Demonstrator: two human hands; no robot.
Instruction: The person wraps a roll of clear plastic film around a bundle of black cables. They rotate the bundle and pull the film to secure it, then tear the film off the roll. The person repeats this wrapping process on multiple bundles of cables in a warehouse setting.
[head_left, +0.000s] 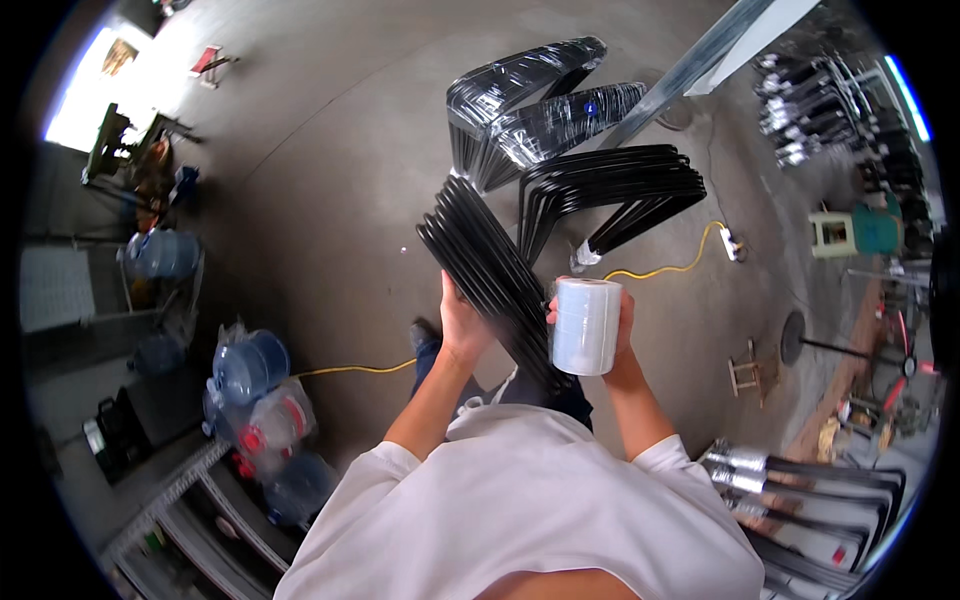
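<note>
A bundle of black bent metal tubes (pixel 490 265) leans up in front of me, its near end by my legs. My left hand (pixel 462 322) grips its left side, with the fingers partly hidden behind the tubes. In my right hand (pixel 625 318) is a roll of clear stretch film (pixel 585 330), held upright against the right side of the bundle. The fingers wrap behind the roll, and some tips show at its left edge. Just beyond, the bent black tubes (pixel 615 180) continue to the right, with plastic film (pixel 585 256) around one low end.
Film-wrapped tube bundles (pixel 545 110) stand farther ahead beside a slanted metal post (pixel 680 75). A yellow cable (pixel 665 268) runs to a white power strip (pixel 732 245). Large water bottles (pixel 250 362) sit at left, a small wooden stool (pixel 750 374) at right, and more tubes (pixel 810 490) lower right.
</note>
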